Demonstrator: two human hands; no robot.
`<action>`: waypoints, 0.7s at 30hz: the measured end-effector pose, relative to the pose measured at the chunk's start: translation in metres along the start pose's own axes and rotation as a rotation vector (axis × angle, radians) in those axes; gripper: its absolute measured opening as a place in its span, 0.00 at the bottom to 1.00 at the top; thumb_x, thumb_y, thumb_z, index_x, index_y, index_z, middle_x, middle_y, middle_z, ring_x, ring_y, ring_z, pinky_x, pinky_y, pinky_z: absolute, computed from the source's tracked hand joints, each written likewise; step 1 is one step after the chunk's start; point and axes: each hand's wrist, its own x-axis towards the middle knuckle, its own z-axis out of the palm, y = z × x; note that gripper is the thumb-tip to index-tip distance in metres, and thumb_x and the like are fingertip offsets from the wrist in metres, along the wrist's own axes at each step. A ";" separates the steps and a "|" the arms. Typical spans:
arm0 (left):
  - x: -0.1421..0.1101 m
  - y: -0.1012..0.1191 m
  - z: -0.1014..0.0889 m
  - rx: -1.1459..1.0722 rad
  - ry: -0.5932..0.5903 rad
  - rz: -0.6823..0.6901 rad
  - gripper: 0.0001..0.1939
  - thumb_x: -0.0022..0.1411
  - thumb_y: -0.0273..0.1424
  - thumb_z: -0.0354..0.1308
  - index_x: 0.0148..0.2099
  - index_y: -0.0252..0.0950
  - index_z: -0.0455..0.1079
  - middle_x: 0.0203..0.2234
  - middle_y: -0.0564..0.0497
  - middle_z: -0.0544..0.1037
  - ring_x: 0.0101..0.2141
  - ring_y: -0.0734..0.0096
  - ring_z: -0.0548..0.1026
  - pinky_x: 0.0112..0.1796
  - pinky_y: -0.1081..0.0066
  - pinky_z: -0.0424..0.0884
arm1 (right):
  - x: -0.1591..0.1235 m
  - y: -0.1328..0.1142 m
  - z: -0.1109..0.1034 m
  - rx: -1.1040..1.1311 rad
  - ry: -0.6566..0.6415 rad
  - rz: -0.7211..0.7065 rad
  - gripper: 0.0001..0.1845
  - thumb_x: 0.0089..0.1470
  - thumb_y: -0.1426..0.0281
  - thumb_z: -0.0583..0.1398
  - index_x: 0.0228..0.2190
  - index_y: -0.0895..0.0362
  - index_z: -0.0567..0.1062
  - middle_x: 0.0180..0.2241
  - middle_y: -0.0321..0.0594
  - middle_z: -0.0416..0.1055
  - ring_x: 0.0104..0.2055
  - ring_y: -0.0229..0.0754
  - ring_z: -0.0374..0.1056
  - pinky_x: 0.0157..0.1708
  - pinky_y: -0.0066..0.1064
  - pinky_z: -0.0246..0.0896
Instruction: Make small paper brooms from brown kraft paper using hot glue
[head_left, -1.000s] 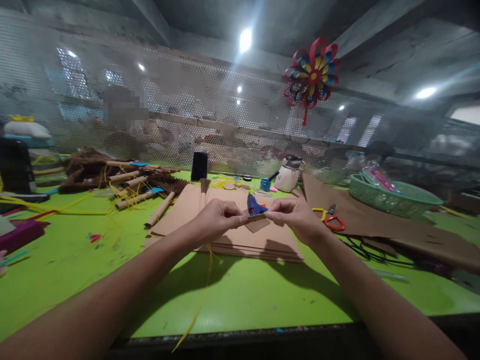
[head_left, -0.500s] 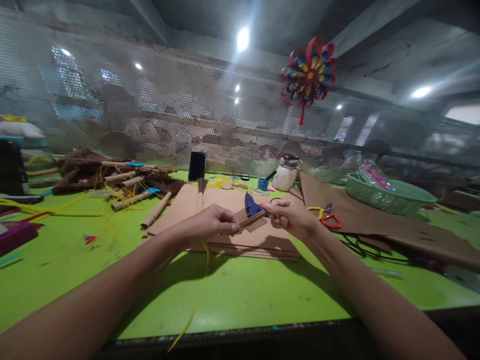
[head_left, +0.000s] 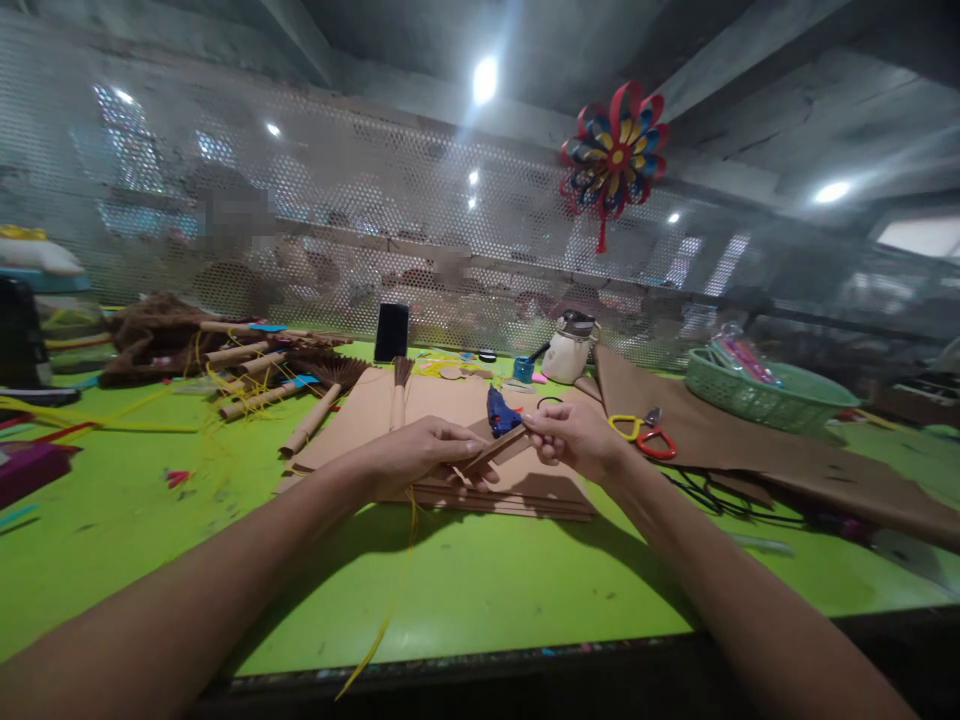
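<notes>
A narrow brown paper strip [head_left: 496, 449] is held at a slant between my two hands, above a stack of brown cardboard sheets [head_left: 442, 400]. My left hand [head_left: 424, 455] grips its lower left end, thumb on top and fingers partly spread beneath. At the upper right end, my right hand [head_left: 576, 437] pinches the strip between thumb and fingertips. Just behind the strip lies a blue glue gun [head_left: 502, 411]. A brush-like fringed paper roll [head_left: 400, 395] rests on the sheets near my left hand.
Scissors [head_left: 645, 432] with yellow and red handles lie right of my right hand, before a green basket [head_left: 772, 395]. A white jug [head_left: 568, 350], a blue jar [head_left: 523, 370] and a black phone [head_left: 392, 332] stand behind. Paper rolls [head_left: 259, 385] with yellow raffia clutter the left.
My left hand has shifted its hold, its lower fingers now spreading out under the strip. The strip has tilted more, its right end higher. The view has moved slightly.
</notes>
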 end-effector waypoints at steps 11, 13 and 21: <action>0.009 -0.009 0.003 0.030 0.097 0.017 0.13 0.57 0.40 0.56 0.31 0.35 0.73 0.19 0.53 0.74 0.20 0.79 0.65 0.22 0.77 0.56 | -0.010 0.002 0.019 -0.121 -0.134 -0.207 0.18 0.39 0.70 0.67 0.36 0.61 0.73 0.26 0.38 0.72 0.26 0.34 0.65 0.27 0.29 0.60; 0.009 -0.008 0.004 0.022 0.104 0.030 0.12 0.57 0.39 0.56 0.33 0.35 0.73 0.20 0.52 0.74 0.21 0.78 0.66 0.23 0.76 0.57 | -0.011 0.002 0.022 -0.121 -0.166 -0.217 0.18 0.40 0.71 0.66 0.36 0.61 0.73 0.27 0.39 0.72 0.27 0.35 0.65 0.28 0.29 0.60; 0.011 -0.009 0.005 0.050 0.123 0.009 0.14 0.56 0.39 0.55 0.34 0.32 0.72 0.17 0.53 0.71 0.17 0.79 0.62 0.20 0.76 0.54 | -0.011 0.001 0.021 -0.112 -0.174 -0.241 0.12 0.44 0.69 0.64 0.33 0.61 0.75 0.25 0.40 0.73 0.25 0.35 0.65 0.26 0.30 0.61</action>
